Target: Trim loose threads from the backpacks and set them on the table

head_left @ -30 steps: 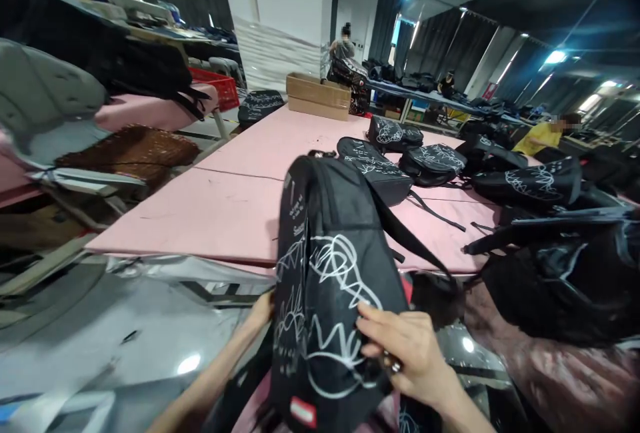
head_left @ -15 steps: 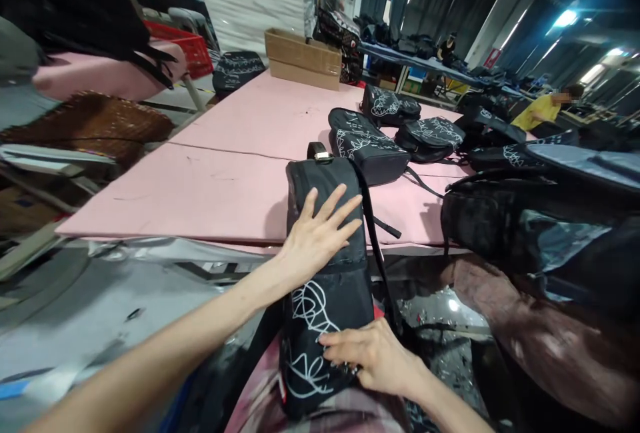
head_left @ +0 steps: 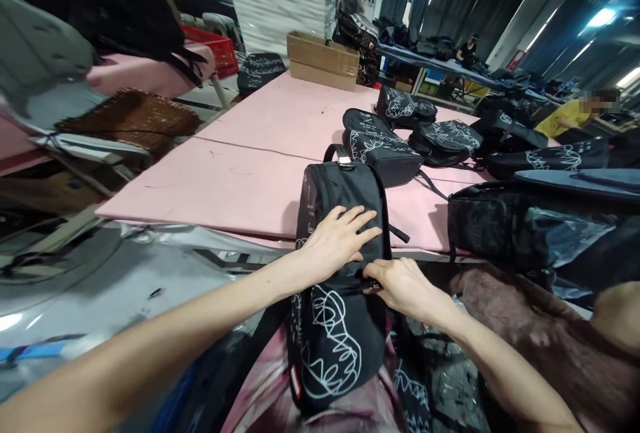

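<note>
A black backpack (head_left: 350, 320) with white scribble print leans from my lap up onto the edge of the pink table. Flat across its upper half lies my left hand (head_left: 340, 240), fingers spread and pressing on the plain black fabric. My right hand (head_left: 397, 281) is closed in a pinch at the right end of the bag's middle seam. The small part under those fingertips is mostly hidden. At the top of the backpack are a carry loop and a shiny metal-looking piece (head_left: 345, 161). A dark strap end sticks out on the right side.
More printed black backpacks (head_left: 383, 153) lie on the pink table (head_left: 240, 173). A cardboard box (head_left: 323, 63) stands at its far end. Close on the right is a larger black bag (head_left: 485, 220) with clear plastic, beside a person's arm (head_left: 620, 313). Chairs stand left.
My right hand has moved up from the printed lower part to the middle seam and pinches there. My left hand stays spread on the bag, slightly lower on it. The view has shifted left.
</note>
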A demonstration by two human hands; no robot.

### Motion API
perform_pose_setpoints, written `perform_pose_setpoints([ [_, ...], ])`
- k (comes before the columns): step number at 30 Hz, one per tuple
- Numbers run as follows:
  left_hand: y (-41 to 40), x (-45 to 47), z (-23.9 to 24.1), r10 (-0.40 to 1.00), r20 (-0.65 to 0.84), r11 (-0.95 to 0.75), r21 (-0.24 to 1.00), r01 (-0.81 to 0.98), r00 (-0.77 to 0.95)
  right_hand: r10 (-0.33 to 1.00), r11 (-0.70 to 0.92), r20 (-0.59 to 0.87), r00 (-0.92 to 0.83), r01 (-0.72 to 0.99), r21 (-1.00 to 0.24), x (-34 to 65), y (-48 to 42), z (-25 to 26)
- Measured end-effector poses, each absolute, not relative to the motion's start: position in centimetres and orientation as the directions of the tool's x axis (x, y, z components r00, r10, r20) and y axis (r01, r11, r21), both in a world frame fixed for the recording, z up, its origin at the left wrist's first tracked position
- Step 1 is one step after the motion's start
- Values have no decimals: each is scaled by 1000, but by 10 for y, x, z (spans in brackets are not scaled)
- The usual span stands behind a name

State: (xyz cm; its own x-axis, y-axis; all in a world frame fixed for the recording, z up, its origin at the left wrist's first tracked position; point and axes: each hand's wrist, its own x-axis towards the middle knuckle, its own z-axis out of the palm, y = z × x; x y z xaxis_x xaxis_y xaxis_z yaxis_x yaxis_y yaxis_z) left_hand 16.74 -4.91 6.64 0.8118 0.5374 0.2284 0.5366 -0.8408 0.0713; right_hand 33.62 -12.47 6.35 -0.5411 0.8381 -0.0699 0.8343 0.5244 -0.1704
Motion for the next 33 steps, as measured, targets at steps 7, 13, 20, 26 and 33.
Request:
perform_pose_setpoints([
  [7, -58, 188, 59, 600, 144, -798, 38, 601, 787, 873, 447, 156, -463, 631, -634, 335, -144, 31],
  [13, -51, 194, 42, 607, 241, -778, -15, 629, 757, 866, 448, 204, -457, 526, -723, 327, -152, 29],
  [20, -75, 138, 25, 455, 417, -890, 238, 388, 787, 855, 448, 196, -481, 494, -745, 338, -161, 29],
  [26, -128, 112, 5, 569, 369, -818, 340, 463, 735, 847, 486, 174, -502, 599, -637, 341, -173, 18],
  [33, -156, 109, -26, 491, 590, -864, 234, 446, 641, 557, 786, 549, -623, 609, -107, 329, -188, -13],
])
